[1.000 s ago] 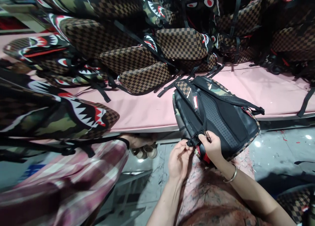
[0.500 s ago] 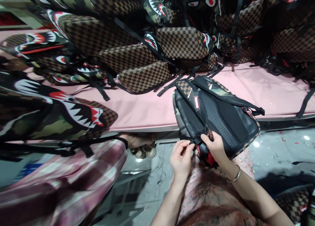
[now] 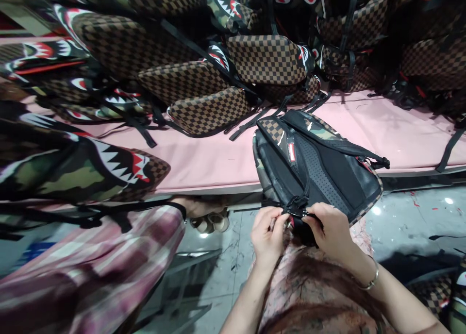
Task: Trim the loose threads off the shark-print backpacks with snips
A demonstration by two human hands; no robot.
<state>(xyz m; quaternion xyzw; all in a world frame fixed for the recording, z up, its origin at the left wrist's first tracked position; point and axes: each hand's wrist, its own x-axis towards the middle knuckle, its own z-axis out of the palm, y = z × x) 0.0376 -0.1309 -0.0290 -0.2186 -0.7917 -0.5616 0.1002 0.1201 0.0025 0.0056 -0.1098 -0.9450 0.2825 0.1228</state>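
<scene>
Backpack, its dark padded back facing up, lies across the near edge of the pink worktop, with its near end jutting out beyond that edge. Just past the same edge, the left grip is pinched, thumb against finger, on a black strap at the bag's near side. Beside it, the right grip is closed on a slim dark piece; whether that belongs to the strap or is separate cannot be told. The bag's body looks light and springy, firm over the padding but soft at the sides, and its glossy trim may be somewhat slippery. Nothing on it seems fragile. The strap should be limp and easily twisted, so a fingertip pinch close to its bunched part would suit best, while the padded shoulder straps offer a surer hold for the whole bag. Along the far side of the worktop, checkered bags are stacked; over its left end rests a shark-mouth bag.
</scene>
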